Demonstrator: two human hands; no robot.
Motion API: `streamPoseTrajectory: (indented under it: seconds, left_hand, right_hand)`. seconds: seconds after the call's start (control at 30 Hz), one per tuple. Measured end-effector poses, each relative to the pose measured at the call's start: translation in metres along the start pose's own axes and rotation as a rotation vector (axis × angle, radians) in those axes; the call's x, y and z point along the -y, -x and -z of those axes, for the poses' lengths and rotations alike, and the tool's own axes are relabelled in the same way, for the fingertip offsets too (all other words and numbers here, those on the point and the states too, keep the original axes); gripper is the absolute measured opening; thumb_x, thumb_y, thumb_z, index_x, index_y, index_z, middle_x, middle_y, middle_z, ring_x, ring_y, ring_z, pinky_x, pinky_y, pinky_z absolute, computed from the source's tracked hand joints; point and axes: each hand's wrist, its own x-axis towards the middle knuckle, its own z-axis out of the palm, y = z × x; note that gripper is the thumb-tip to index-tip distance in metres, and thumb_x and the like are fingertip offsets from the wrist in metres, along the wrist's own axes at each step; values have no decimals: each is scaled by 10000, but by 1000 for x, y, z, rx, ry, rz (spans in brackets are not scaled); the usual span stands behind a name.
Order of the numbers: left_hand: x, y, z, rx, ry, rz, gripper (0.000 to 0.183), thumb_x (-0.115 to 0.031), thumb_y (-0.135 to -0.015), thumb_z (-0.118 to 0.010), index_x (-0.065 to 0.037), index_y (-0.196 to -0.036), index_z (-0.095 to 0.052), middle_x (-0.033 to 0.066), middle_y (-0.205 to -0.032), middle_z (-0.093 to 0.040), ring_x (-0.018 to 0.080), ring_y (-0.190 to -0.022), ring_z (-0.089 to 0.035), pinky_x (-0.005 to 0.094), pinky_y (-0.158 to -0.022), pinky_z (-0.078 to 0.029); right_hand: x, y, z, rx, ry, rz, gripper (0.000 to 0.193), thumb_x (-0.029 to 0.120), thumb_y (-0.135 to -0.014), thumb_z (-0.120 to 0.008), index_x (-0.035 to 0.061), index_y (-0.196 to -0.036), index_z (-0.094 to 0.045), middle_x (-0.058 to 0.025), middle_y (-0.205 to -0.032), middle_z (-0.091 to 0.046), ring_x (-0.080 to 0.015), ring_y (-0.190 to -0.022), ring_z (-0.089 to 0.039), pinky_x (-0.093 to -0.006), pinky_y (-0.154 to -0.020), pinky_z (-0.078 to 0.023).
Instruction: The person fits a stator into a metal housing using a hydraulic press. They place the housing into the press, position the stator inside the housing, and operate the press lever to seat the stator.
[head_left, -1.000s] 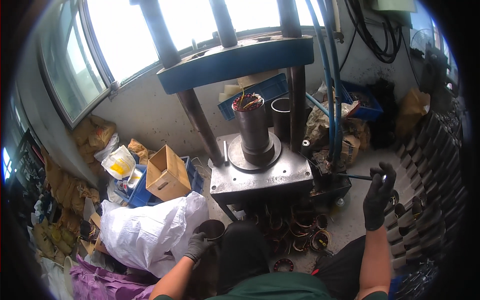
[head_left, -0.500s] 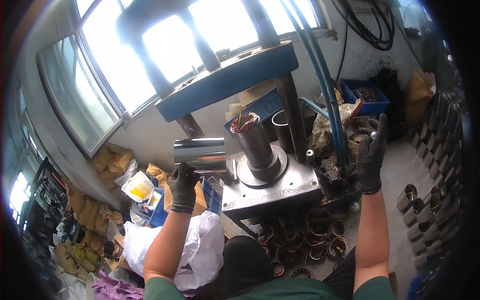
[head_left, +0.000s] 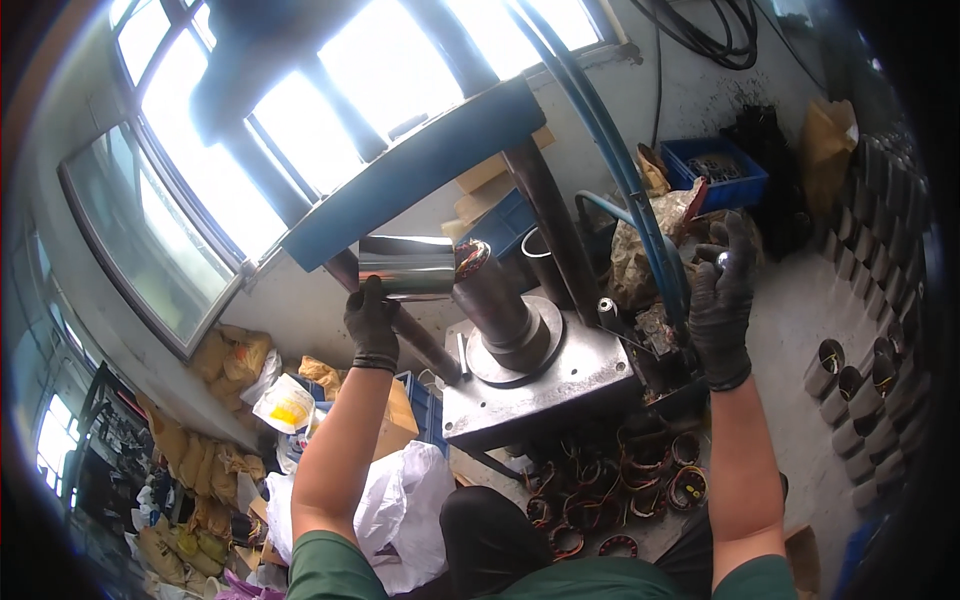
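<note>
A gloved left hand [head_left: 372, 325] is gripping a shiny metal sleeve [head_left: 408, 268] from beneath, near its left end, fingers bent against the wall. The sleeve is lying on its side in the air, up and slightly right of that hand, its long axis running left to right. Its right end is pointing at a wound coil [head_left: 472, 257] that is topping a dark cylinder [head_left: 497, 302], standing on a press table [head_left: 490, 402] below a blue crossbeam [head_left: 430, 168]. The gloved right hand [head_left: 724, 315] is resting well apart, fingers half curled around a small shiny ball [head_left: 722, 260]. The view is leaving unclear whether those fingers are squeezing it, or whether sleeve and coil are touching.
</note>
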Motion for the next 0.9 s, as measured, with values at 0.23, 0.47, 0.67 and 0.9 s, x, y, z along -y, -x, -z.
streamPoseTrajectory:
  seconds: [0.23, 0.47, 0.67, 0.9]
  left_hand:
    - [0, -63, -18, 65, -68, 140, 260, -329, -959, -734, -82, -948, -657, 66, -810, -686, 155, -633, -594, 287, -497, -475]
    - [-20, -108, -57, 228, 111, 511, 352, -384, -936, -740, -98, -749, -656, 56, -631, -645, 169, -530, -602, 273, -417, -377]
    - [-13, -124, -54, 19, 45, 434, 329, -365, -934, -733, -98, -755, -660, 45, -614, -626, 173, -524, -596, 288, -419, -385]
    - [-17, -134, -61, 3, -90, 382, 302, -343, -931, -724, -99, -763, -665, 32, -595, -603, 177, -516, -588, 306, -422, -395]
  right_hand:
    - [1, 2, -1, -11, -23, -40, 636, -69, -913, -477, 48, -1531, -389, -175, -1259, -553, -242, -995, -653, -381, -890, -576]
    - [-1, 2, 1, 15, -5, -74, 611, -59, -919, -462, 35, -1518, -390, -191, -1240, -542, -267, -1019, -629, -407, -929, -555]
    - [4, 0, 3, 43, -44, -123, 610, -46, -932, -476, 58, -1526, -380, -170, -1258, -557, -249, -1097, -605, -412, -1002, -520]
    - [2, 3, 2, 33, -19, -131, 604, -35, -932, -474, 67, -1521, -386, -179, -1252, -566, -270, -1061, -625, -421, -966, -533]
